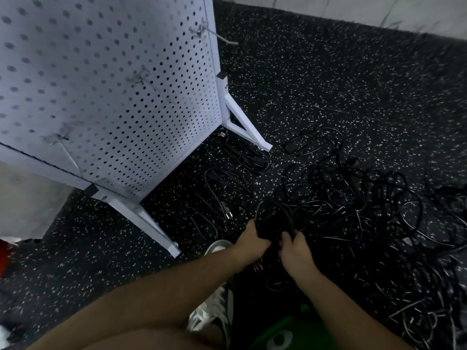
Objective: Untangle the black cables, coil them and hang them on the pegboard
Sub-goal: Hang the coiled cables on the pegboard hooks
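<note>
Down at the speckled black floor (341, 72), my left hand (254, 242) and my right hand (297, 252) are close together, each with its fingers curled round the same bunch of black cable (274, 219). The bunch rises in a loop just above my knuckles. How many strands I hold is too dark to tell.

To the right of my hands lies the big tangle of cables (358, 210), spread over the floor and running out toward the right edge of the view. One loose loop (313, 141) lies at its far side.

The white pegboard (113, 84) stands upright to my left on angled white legs (249, 127). I can see 3 metal hooks (138, 78) on its face, blurred, with no cable on them. Between the legs, 2 cables lie apart from the tangle: a folded cable (246, 155) just beside the far leg, and a nearer cable (222, 185) whose plug (228, 214) points toward me.

My shoe (217, 245) shows just below my left wrist.
</note>
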